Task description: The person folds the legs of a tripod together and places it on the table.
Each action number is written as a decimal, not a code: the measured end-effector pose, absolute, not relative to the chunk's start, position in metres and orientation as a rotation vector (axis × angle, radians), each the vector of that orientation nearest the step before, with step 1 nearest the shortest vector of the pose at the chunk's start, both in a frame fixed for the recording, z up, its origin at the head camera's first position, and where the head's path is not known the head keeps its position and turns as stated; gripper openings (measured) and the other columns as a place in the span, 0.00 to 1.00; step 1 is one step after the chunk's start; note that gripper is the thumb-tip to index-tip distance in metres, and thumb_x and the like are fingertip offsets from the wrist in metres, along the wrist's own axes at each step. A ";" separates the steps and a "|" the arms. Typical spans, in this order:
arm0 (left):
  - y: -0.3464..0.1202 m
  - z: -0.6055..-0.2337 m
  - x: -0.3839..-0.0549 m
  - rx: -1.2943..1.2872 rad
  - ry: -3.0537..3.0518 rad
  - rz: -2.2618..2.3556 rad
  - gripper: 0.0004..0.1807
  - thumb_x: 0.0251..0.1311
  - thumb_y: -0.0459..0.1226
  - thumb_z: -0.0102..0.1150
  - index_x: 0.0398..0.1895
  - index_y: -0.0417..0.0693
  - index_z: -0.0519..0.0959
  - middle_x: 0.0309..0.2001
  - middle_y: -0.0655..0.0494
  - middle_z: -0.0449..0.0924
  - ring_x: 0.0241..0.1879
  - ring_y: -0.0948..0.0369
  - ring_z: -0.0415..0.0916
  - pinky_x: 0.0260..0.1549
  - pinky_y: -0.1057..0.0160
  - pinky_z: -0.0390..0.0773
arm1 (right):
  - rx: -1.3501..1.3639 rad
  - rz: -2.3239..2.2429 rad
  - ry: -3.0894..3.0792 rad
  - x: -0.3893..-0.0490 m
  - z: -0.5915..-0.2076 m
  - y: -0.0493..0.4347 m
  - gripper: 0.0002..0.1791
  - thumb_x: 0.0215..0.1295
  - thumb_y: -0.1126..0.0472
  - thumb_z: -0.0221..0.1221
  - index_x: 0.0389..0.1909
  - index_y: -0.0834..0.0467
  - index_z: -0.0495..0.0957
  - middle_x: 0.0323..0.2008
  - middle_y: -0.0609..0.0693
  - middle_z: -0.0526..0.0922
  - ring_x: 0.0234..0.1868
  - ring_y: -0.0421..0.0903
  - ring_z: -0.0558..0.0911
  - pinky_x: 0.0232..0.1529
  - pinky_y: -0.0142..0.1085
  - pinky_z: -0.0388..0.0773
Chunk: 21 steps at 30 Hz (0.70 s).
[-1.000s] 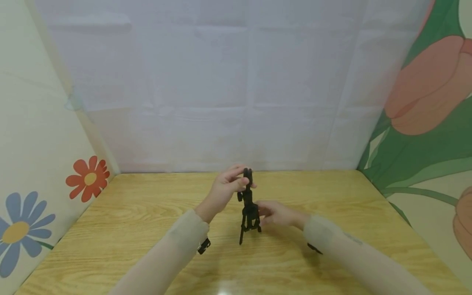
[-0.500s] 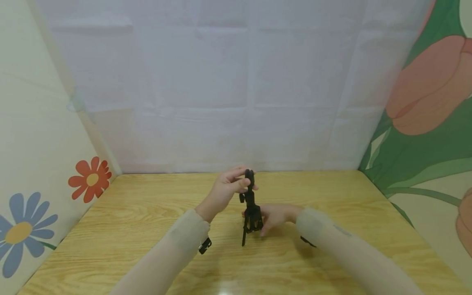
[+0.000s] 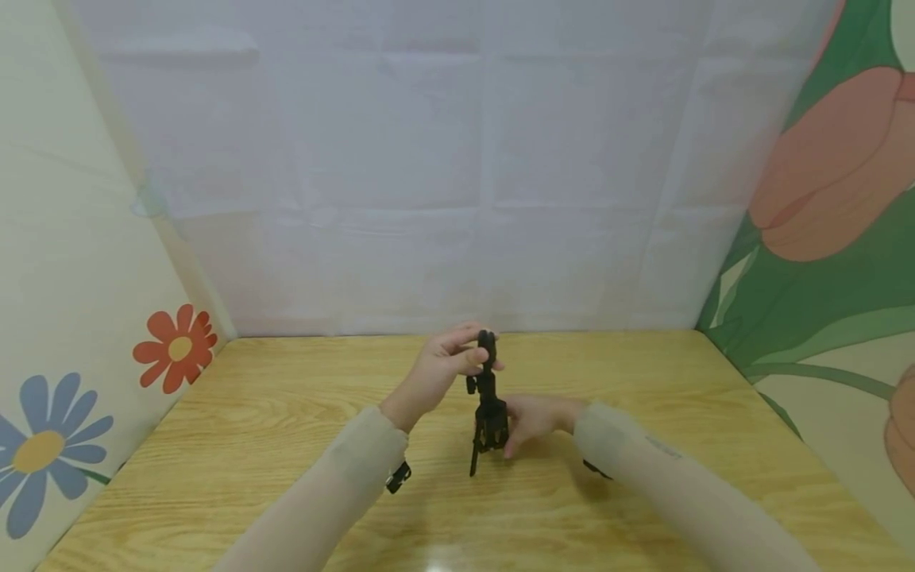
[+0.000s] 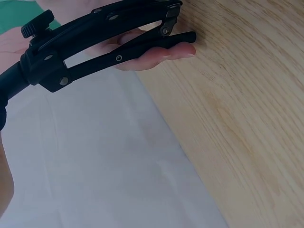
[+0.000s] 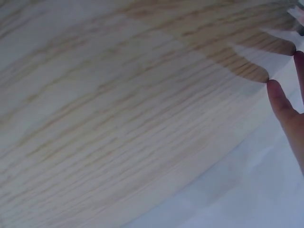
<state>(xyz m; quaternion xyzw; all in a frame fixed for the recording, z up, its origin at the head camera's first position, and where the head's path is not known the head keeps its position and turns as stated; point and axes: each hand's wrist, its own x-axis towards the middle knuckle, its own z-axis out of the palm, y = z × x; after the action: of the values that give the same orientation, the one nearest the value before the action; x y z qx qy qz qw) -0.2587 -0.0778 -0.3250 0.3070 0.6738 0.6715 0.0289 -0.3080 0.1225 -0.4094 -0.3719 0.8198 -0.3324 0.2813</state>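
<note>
A small black tripod point(image 3: 490, 421) stands upright near the middle of the wooden table, its legs pointing down. My left hand point(image 3: 436, 367) grips its top, thumb on the near side and fingers behind. Lower down, my right hand point(image 3: 538, 419) holds the legs from the right, the thumb in front and most of the fingers hidden behind them. In the left wrist view, the tripod's hinged leg point(image 4: 121, 54) and its brace lie against the right hand's fingers point(image 4: 147, 61). The right wrist view shows fingertips point(image 5: 278, 95) low over the wood, with the tripod out of that view.
The wooden table point(image 3: 286, 397) ends at a white cloth backdrop point(image 3: 386, 159). A flower-printed panel point(image 3: 79, 262) stands at the left, and another panel point(image 3: 822, 318) with large tulips at the right. Black straps point(image 3: 398, 477) show under the sleeves.
My right hand has moved left, its fingers going behind the tripod's legs. The tripod and my left hand have shifted slightly right, and the legs look a little closer together.
</note>
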 end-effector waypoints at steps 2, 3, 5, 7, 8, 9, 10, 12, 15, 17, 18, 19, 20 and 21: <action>-0.078 -0.325 -0.259 0.943 2.085 2.071 0.22 0.68 0.40 0.57 0.58 0.33 0.75 0.55 0.48 0.75 0.41 0.59 0.83 0.44 0.53 0.78 | -1.015 -0.896 2.188 -0.308 -0.409 0.122 0.35 0.50 0.69 0.72 0.61 0.63 0.72 0.61 0.56 0.75 0.65 0.55 0.68 0.68 0.54 0.54; -0.078 -0.325 -0.259 0.940 2.090 2.069 0.22 0.68 0.40 0.56 0.58 0.34 0.75 0.55 0.48 0.75 0.42 0.59 0.83 0.44 0.53 0.78 | -1.021 -0.900 2.185 -0.308 -0.409 0.122 0.34 0.50 0.69 0.72 0.60 0.63 0.72 0.61 0.56 0.75 0.65 0.55 0.68 0.68 0.54 0.54; -0.077 -0.325 -0.259 0.931 2.100 2.066 0.22 0.68 0.41 0.56 0.58 0.34 0.76 0.54 0.48 0.75 0.42 0.59 0.83 0.45 0.53 0.78 | -1.035 -0.912 2.170 -0.307 -0.409 0.122 0.32 0.50 0.70 0.71 0.59 0.63 0.74 0.59 0.55 0.77 0.65 0.55 0.68 0.68 0.55 0.53; -0.077 -0.324 -0.259 0.924 2.108 2.063 0.22 0.68 0.40 0.56 0.58 0.34 0.75 0.55 0.48 0.74 0.42 0.59 0.82 0.45 0.53 0.77 | -1.049 -0.925 2.156 -0.307 -0.409 0.122 0.30 0.51 0.71 0.70 0.58 0.63 0.74 0.58 0.55 0.78 0.65 0.55 0.69 0.68 0.55 0.53; -0.076 -0.324 -0.259 0.919 2.112 2.061 0.21 0.68 0.40 0.56 0.58 0.34 0.75 0.55 0.48 0.74 0.42 0.59 0.82 0.45 0.52 0.77 | -1.055 -0.931 2.154 -0.306 -0.409 0.122 0.30 0.51 0.71 0.70 0.58 0.64 0.74 0.58 0.55 0.78 0.65 0.55 0.70 0.68 0.54 0.53; -0.076 -0.324 -0.259 0.913 2.115 2.060 0.21 0.68 0.39 0.56 0.58 0.34 0.76 0.54 0.48 0.75 0.42 0.59 0.82 0.46 0.52 0.77 | -1.058 -0.935 2.152 -0.305 -0.409 0.122 0.30 0.51 0.72 0.69 0.58 0.64 0.74 0.58 0.55 0.78 0.65 0.55 0.70 0.68 0.54 0.54; -0.076 -0.324 -0.259 0.911 2.117 2.058 0.20 0.69 0.39 0.56 0.58 0.34 0.76 0.54 0.48 0.75 0.42 0.59 0.82 0.46 0.52 0.77 | -1.062 -0.941 2.149 -0.305 -0.410 0.122 0.30 0.52 0.72 0.69 0.58 0.65 0.73 0.58 0.56 0.78 0.65 0.55 0.70 0.68 0.54 0.54; -0.076 -0.325 -0.259 0.907 2.119 2.060 0.19 0.69 0.37 0.55 0.58 0.34 0.75 0.54 0.48 0.75 0.42 0.59 0.82 0.46 0.52 0.77 | -1.055 -0.937 2.163 -0.303 -0.410 0.122 0.31 0.53 0.72 0.68 0.60 0.65 0.72 0.59 0.57 0.77 0.65 0.56 0.70 0.68 0.55 0.54; -0.077 -0.325 -0.259 0.903 2.122 2.069 0.19 0.70 0.36 0.54 0.59 0.34 0.75 0.55 0.48 0.75 0.42 0.59 0.82 0.46 0.52 0.77 | -1.021 -0.939 2.173 -0.301 -0.409 0.121 0.34 0.55 0.70 0.67 0.64 0.64 0.68 0.64 0.60 0.71 0.68 0.58 0.66 0.68 0.56 0.52; -0.078 -0.324 -0.259 0.900 2.127 2.077 0.20 0.70 0.37 0.54 0.59 0.34 0.75 0.54 0.48 0.75 0.42 0.59 0.82 0.46 0.52 0.77 | -1.003 -0.937 2.178 -0.299 -0.408 0.121 0.36 0.56 0.68 0.67 0.67 0.64 0.65 0.67 0.61 0.67 0.69 0.59 0.62 0.69 0.57 0.50; -0.079 -0.324 -0.259 0.898 2.130 2.082 0.20 0.69 0.37 0.54 0.59 0.34 0.75 0.53 0.48 0.76 0.42 0.59 0.82 0.46 0.52 0.77 | -1.003 -0.935 2.180 -0.299 -0.408 0.121 0.37 0.57 0.68 0.67 0.67 0.64 0.65 0.68 0.61 0.66 0.70 0.60 0.62 0.69 0.57 0.50; -0.079 -0.324 -0.259 0.896 2.134 2.085 0.20 0.69 0.37 0.54 0.59 0.34 0.75 0.52 0.49 0.76 0.42 0.59 0.82 0.45 0.52 0.77 | -1.012 -0.928 2.183 -0.298 -0.408 0.120 0.37 0.57 0.68 0.67 0.67 0.64 0.65 0.67 0.61 0.66 0.69 0.59 0.62 0.69 0.57 0.50; -0.080 -0.324 -0.259 0.894 2.137 2.088 0.20 0.69 0.37 0.54 0.59 0.34 0.75 0.52 0.49 0.77 0.42 0.59 0.83 0.45 0.52 0.78 | -1.022 -0.922 2.188 -0.298 -0.409 0.120 0.37 0.57 0.67 0.68 0.67 0.64 0.65 0.67 0.61 0.67 0.69 0.59 0.63 0.68 0.57 0.51; -0.081 -0.324 -0.259 0.889 2.141 2.091 0.20 0.69 0.37 0.54 0.59 0.35 0.75 0.51 0.49 0.77 0.41 0.59 0.83 0.44 0.53 0.78 | -1.036 -0.917 2.195 -0.298 -0.410 0.120 0.36 0.56 0.67 0.68 0.66 0.64 0.66 0.66 0.60 0.69 0.68 0.58 0.64 0.68 0.56 0.52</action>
<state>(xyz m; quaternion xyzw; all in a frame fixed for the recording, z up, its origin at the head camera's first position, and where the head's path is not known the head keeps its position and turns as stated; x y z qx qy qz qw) -0.2587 -0.0806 -0.3238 0.2847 0.6858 0.6697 0.0100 -0.2977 0.1202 -0.4096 -0.3844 0.8145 -0.3404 0.2701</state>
